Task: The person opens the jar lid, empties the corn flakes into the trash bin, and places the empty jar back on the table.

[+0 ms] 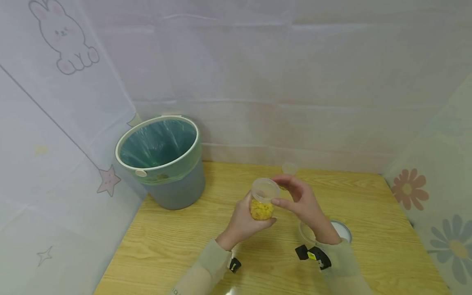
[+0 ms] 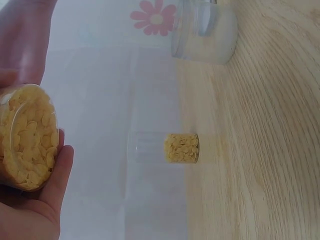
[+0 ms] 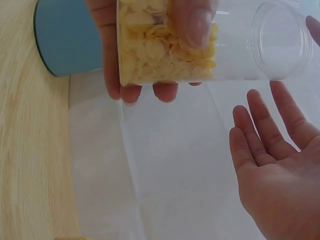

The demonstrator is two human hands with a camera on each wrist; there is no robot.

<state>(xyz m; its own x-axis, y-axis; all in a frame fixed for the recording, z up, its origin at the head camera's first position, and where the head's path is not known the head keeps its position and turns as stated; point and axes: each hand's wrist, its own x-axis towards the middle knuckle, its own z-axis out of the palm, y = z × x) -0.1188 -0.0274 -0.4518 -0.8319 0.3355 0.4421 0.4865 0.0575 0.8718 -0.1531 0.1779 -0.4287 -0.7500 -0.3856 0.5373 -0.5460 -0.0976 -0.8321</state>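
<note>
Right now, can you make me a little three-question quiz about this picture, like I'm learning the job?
1. Which hand grips the raised jar of yellow flakes?

2. True or false: a plastic bag lines the bin.

3. In the left wrist view, how full of flakes is the jar standing on the table?
A) nearly to the top
B) about halfway
C) nothing in it

Key:
1. The left hand.
2. True.
3. B.
</note>
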